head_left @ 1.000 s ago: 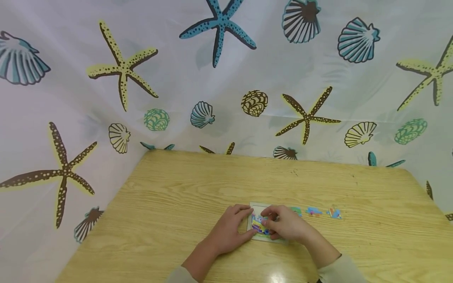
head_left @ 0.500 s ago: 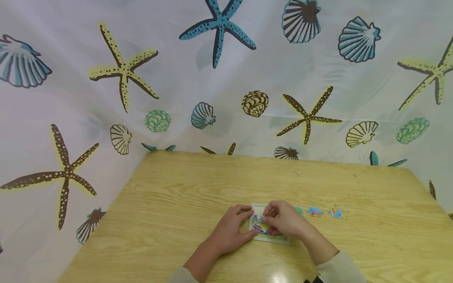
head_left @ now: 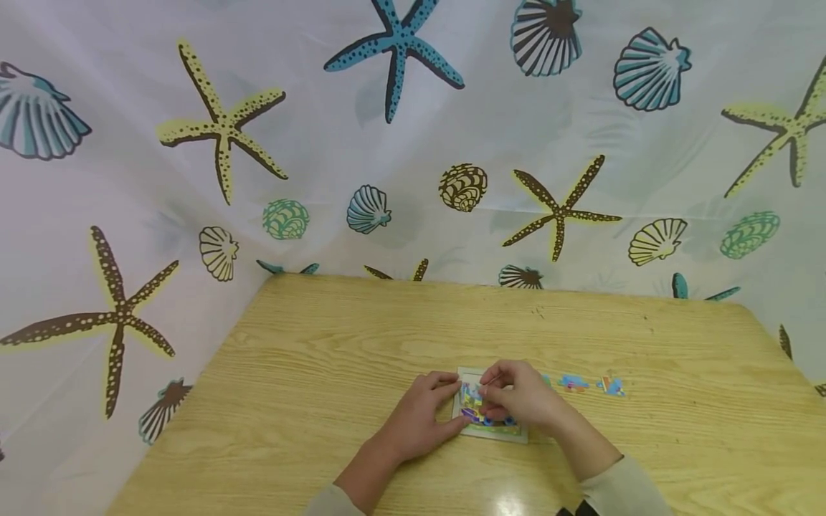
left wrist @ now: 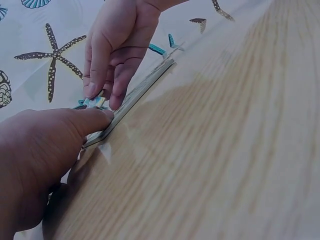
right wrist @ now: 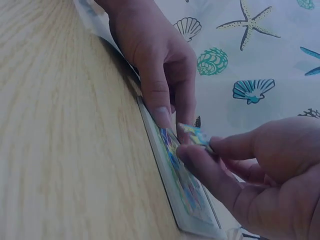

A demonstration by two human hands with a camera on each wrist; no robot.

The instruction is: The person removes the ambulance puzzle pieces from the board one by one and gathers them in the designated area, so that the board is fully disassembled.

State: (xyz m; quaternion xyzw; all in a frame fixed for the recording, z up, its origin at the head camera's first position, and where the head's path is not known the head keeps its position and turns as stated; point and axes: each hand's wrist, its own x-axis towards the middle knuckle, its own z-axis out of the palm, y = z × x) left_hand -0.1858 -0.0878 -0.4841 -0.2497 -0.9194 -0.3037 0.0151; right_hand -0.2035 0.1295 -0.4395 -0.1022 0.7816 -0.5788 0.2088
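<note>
A small jigsaw puzzle board point(head_left: 495, 435) with a pale frame lies on the table, its lower part filled with a colourful picture. My left hand point(head_left: 418, 419) rests at its left side, with the thumb on the lower left of the board and the fingertips by the upper left edge. Between thumb and forefinger, my right hand point(head_left: 528, 398) pinches a jigsaw piece point(right wrist: 196, 135) in blue and yellow. That piece is tilted just above the board, near the left thumb. The right hand covers much of the board's right half in the head view.
To the right of the board lie loose jigsaw pieces: a blue one point(head_left: 572, 383), a blue and orange one point(head_left: 610, 386) and a greenish one point(head_left: 546, 379) mostly behind the right hand. A curtain point(head_left: 413, 150) with starfish and shells hangs behind the wooden table point(head_left: 335, 344).
My right hand has lifted slightly and shifted a little to the right, uncovering more of the board's lower right. The left hand has stayed in place on the board.
</note>
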